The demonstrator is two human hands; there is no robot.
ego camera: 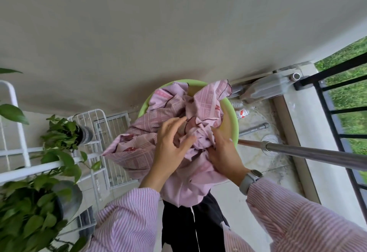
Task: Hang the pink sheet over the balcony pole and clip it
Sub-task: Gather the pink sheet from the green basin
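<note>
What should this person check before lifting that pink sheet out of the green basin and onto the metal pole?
1. Both hands on the sheet: ok. The left hand rests on the bunched pink sheet with fingers spread; the right hand digs into its folds.
2. Firm grip: cannot tell. The right fingertips are buried in cloth.
3. Sheet free of the green basin: not ok. It lies heaped in it, spilling over the near rim.
4. An edge or corner found: not ok. The sheet is crumpled.
5. Metal pole bare and close: ok. It runs just right of the basin.
6. Clips ready: cannot tell. None show.
</note>
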